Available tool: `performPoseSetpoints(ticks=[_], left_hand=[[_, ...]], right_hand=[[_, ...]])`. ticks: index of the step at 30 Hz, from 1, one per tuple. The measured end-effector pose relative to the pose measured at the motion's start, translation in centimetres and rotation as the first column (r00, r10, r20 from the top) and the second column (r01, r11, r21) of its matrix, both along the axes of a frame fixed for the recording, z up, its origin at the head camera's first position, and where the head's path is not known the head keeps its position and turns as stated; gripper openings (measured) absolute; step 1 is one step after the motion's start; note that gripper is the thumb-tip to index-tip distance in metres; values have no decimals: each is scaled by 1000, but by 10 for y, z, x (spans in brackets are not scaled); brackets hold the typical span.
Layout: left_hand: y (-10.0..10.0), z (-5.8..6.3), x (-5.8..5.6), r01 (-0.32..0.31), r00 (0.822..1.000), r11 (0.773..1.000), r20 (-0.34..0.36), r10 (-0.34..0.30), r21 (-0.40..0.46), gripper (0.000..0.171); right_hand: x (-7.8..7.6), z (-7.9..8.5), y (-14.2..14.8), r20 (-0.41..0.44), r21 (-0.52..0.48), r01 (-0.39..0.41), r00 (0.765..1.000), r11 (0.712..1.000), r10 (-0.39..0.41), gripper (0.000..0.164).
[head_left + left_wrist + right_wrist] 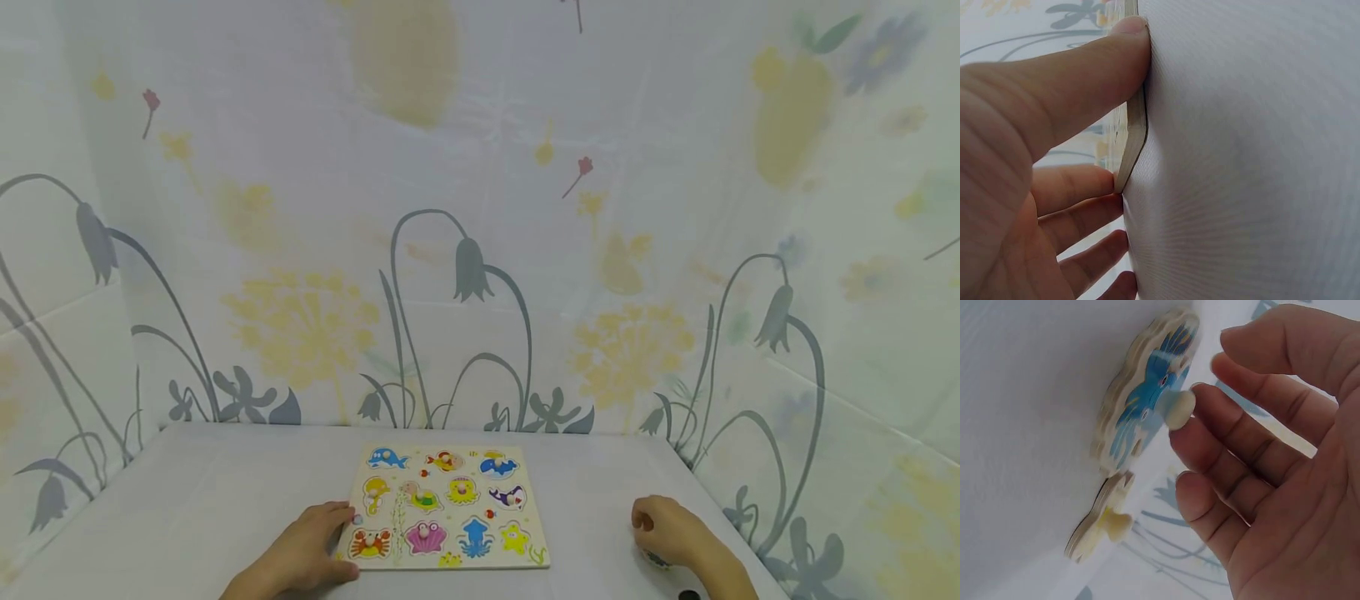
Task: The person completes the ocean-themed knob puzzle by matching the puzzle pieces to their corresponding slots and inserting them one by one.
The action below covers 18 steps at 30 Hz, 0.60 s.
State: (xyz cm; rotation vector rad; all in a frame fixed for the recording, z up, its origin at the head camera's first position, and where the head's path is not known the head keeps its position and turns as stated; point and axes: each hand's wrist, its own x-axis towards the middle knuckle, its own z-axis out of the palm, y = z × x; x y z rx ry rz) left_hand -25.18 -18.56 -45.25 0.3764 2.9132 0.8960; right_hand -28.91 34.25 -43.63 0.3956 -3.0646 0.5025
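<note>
A wooden sea-animal puzzle board [450,567] lies flat on the table, with a crab, a shell, a turtle and several other figures on it. My left hand [303,546] is at its near left corner. In the left wrist view the thumb [1100,65] touches one edge of the board, and the extended fingertips meet the other side of the corner. My right hand [671,532] is low at the right, over loose puzzle pieces. Its loosely bent fingers [1197,447] are beside the pale knob of a blue puzzle piece [1147,403], with the thumb apart from it.
A smaller puzzle piece [1088,534] with a yellowish knob lies close to the blue one. A dark round thing [688,595] shows at the bottom edge near the right wrist. White table cloth [592,517] spans between the hands; a flower-printed curtain [480,167] surrounds the table.
</note>
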Motion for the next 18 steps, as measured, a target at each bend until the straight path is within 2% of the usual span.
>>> performPoseSetpoints(ticks=[4, 11, 18], left_hand=[[0, 1, 0, 1, 1000, 1000, 2, -1, -3, 77], [0, 2, 1, 3, 1000, 1000, 0, -3, 3, 76], [1, 3, 3, -8, 1000, 1000, -3, 8, 4, 76]], right_hand=[[2, 1, 5, 35, -1, 19, 999, 1000, -19, 10], [5, 3, 8, 66, 23, 110, 992, 994, -112, 17], [8, 4, 14, 77, 2, 76, 994, 997, -76, 18]])
